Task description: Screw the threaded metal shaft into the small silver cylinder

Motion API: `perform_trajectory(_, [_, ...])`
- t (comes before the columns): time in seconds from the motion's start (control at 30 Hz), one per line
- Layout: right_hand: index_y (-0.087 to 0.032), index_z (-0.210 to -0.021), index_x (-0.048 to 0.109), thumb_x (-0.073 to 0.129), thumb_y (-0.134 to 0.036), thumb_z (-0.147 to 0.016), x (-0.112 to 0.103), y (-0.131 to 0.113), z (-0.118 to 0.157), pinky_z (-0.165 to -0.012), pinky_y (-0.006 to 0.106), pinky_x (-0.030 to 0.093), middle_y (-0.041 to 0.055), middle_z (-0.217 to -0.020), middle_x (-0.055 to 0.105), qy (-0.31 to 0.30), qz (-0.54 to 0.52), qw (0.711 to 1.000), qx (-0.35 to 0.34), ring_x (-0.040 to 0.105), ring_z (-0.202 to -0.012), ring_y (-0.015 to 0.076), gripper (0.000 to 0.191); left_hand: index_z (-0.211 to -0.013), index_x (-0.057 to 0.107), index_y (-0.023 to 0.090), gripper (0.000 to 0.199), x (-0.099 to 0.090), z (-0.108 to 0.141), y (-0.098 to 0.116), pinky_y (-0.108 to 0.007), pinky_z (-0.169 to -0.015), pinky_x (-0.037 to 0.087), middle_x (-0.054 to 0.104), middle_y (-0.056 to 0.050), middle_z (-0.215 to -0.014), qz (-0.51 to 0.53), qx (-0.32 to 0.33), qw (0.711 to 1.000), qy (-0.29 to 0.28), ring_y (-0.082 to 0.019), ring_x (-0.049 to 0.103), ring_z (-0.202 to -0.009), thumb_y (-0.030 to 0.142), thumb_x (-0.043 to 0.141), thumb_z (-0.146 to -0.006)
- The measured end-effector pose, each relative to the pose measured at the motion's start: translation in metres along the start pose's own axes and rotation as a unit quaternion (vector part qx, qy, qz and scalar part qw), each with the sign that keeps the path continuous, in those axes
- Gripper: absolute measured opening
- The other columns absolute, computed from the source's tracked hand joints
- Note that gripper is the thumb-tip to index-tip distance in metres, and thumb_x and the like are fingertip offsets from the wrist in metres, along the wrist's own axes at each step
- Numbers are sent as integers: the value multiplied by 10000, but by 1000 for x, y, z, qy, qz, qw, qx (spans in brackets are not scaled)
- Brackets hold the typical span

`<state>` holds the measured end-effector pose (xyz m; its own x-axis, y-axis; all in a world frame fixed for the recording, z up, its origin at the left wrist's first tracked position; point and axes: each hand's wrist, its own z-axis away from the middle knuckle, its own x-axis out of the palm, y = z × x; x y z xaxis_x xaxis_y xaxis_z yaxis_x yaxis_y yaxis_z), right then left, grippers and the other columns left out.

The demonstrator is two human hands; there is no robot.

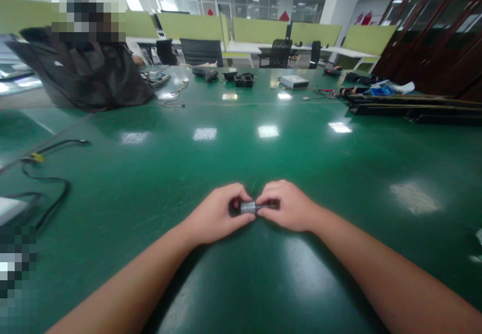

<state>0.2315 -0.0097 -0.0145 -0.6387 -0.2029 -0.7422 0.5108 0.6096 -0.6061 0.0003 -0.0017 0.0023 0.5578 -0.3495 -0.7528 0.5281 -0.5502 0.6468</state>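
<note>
Just above the green tabletop point(233, 163), both hands meet at a small silver-and-black cylinder point(248, 207) that lies sideways between them. My left hand point(216, 213) curls around its dark left end, thumb and fingers closed on it. From the right, my right hand point(288, 206) pinches the thin dark part that sticks out of the silver body. What exactly the cylinder is, I cannot make out. The fingers cover part of both its ends.
Black cables point(68, 186) lie at the left. A big dark bag point(101, 80) stands at the back left. Along the far side are black parts point(244, 79), a grey box point(294, 82) and long black strips point(410, 108) at the right.
</note>
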Motion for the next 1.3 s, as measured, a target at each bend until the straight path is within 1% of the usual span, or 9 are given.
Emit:
perform_trajectory(0.23, [-209,-914,766,744,-219,-833,-1,0,0,-819,312,419,13,-866,739,-6,8,1000,8,656,-838,166,84,-913,610,183,168,-1,0,2,-274,-672,440,612,-5,-824,12,-11,1000,-1,-166,586,-744,320,688,-855])
perform_trajectory(0.47, [-208,-904,764,749,-212,-827,-1,2,0,-806,303,419,7,-846,738,-3,8,1000,-4,653,-823,160,78,-918,612,179,166,-1,0,2,-273,-674,438,612,-7,-831,14,-12,1000,-1,-165,584,-745,314,686,-854])
perform_trajectory(0.83, [-201,-890,760,742,-193,-819,-5,2,2,-774,297,428,12,-823,732,-1,12,1000,-22,643,-794,164,74,-929,617,181,173,-1,0,2,-271,-684,438,617,-6,-839,8,-1,1000,-3,-162,585,-756,327,687,-867])
perform_trajectory(1.3, [-191,-878,763,739,-182,-797,-8,3,4,-751,289,432,14,-807,725,-4,9,1000,-14,635,-759,156,85,-938,616,180,174,-1,0,4,-275,-694,439,613,-4,-848,10,2,1000,-8,-161,585,-764,326,686,-874])
